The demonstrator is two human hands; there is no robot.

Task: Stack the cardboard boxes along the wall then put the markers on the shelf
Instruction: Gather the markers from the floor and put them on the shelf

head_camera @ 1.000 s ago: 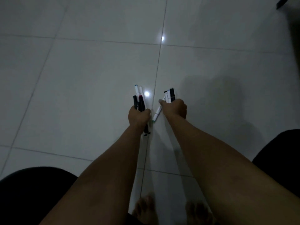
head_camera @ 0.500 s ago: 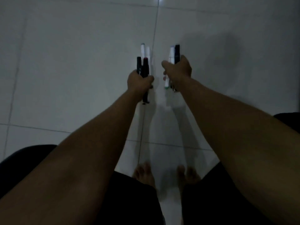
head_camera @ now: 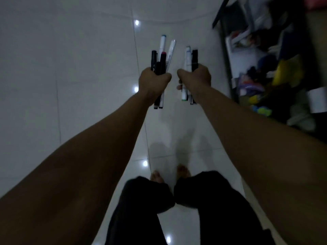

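My left hand (head_camera: 153,82) grips a bunch of several markers (head_camera: 161,57), black and white ones, held upright with their ends sticking out above and below the fist. My right hand (head_camera: 198,77) grips a second bunch of markers (head_camera: 190,58), white and black, also upright. Both arms are stretched out in front of me above the white tiled floor (head_camera: 79,68). A dark shelf (head_camera: 228,55) crowded with things stands at the right, beside my right hand. No cardboard boxes are in view.
The shelf holds blurred clutter: a yellow object (head_camera: 286,71), white containers (head_camera: 316,99) and colourful small items (head_camera: 261,110). My bare feet (head_camera: 169,174) and dark trouser legs show at the bottom. Open floor lies to the left.
I have risen and turned to the right, so the shelf has come into view. Both hands keep their grip on the markers, raised higher above the floor.
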